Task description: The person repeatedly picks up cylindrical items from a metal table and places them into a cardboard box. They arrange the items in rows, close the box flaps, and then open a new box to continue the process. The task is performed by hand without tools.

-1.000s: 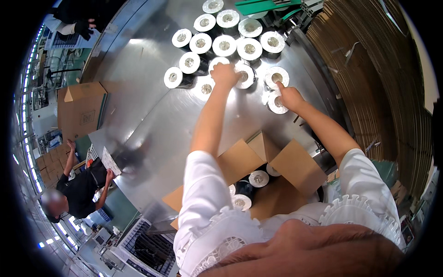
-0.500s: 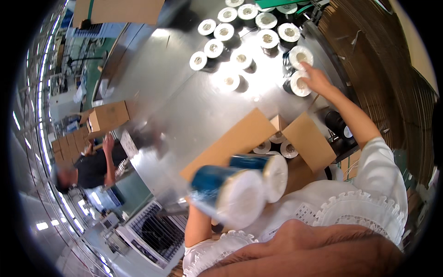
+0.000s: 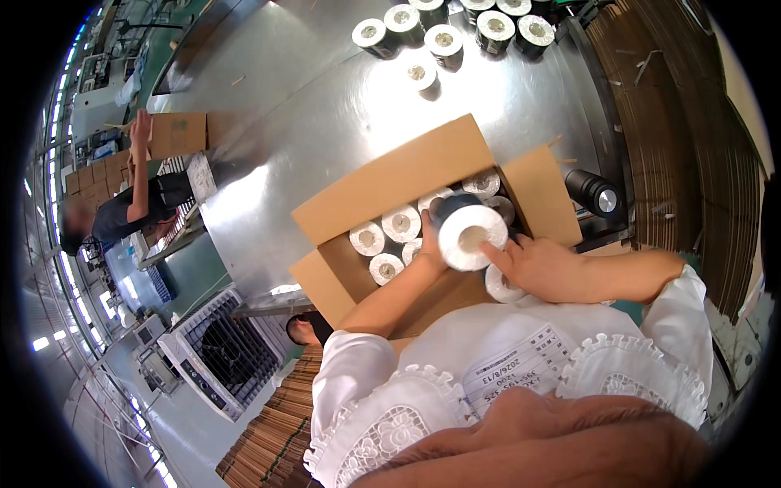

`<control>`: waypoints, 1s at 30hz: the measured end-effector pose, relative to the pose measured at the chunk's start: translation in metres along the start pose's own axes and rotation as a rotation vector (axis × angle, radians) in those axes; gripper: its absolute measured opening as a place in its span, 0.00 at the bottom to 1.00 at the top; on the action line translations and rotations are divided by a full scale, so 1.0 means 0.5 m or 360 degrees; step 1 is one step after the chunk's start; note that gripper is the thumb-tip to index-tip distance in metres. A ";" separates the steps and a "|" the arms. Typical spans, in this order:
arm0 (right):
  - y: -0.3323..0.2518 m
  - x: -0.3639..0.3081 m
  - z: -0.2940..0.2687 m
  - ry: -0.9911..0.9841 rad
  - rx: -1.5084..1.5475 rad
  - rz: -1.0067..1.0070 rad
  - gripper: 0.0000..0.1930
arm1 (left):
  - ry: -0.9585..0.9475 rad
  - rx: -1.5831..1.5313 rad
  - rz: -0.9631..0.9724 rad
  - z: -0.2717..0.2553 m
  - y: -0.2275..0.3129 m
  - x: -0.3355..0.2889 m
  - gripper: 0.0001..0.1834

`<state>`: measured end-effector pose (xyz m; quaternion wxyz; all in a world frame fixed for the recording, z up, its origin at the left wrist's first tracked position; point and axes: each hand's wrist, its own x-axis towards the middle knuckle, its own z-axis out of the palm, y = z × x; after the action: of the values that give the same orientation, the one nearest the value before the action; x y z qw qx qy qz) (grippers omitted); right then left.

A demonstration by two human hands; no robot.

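Note:
Both my hands are over an open cardboard box point(image 3: 390, 179) that holds several white-ended spools point(image 3: 401, 223) standing on end. My left hand point(image 3: 432, 244) is closed against the side of a dark-wound spool point(image 3: 494, 230), tilted with its white end toward me. At the hub of that same spool are the fingers of my right hand point(image 3: 543, 267), which grips it from the right. Another white-ended spool point(image 3: 498, 286) shows just below my right hand, partly covered; whether that hand touches it, I cannot tell.
More spools point(image 3: 443, 41) stand on the shiny metal table point(image 3: 301, 122) beyond the box. A black cylinder point(image 3: 592, 191) lies at right, beside stacked flat cardboard point(image 3: 663, 138). At left a co-worker point(image 3: 134, 203) handles a carton point(image 3: 179, 134). Another person's head point(image 3: 303, 328) shows below the table edge.
My right hand has come back from the two spools at the table's right, which are gone from there. My left hand has moved from low in front of me to over the box.

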<state>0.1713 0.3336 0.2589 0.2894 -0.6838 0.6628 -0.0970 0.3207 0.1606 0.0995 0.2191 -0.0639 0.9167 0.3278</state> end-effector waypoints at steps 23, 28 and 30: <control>0.728 0.272 0.109 0.0959 0.0586 0.1786 0.38 | 0.0792 -0.0173 -0.0572 -0.235 -0.279 0.583 0.35; 0.829 0.357 0.120 0.1149 0.1364 0.2004 0.40 | 0.0325 0.0027 -0.0371 -0.237 -0.199 0.628 0.36; 0.829 0.371 0.129 0.1247 0.1226 0.1971 0.35 | 0.0712 0.0609 0.0216 -0.214 -0.210 0.641 0.33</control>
<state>-0.1290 0.1914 -0.0575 0.2523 0.0355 0.8927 -0.3716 0.0226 0.0201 -0.0291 -0.0024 -0.0308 0.9896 0.1407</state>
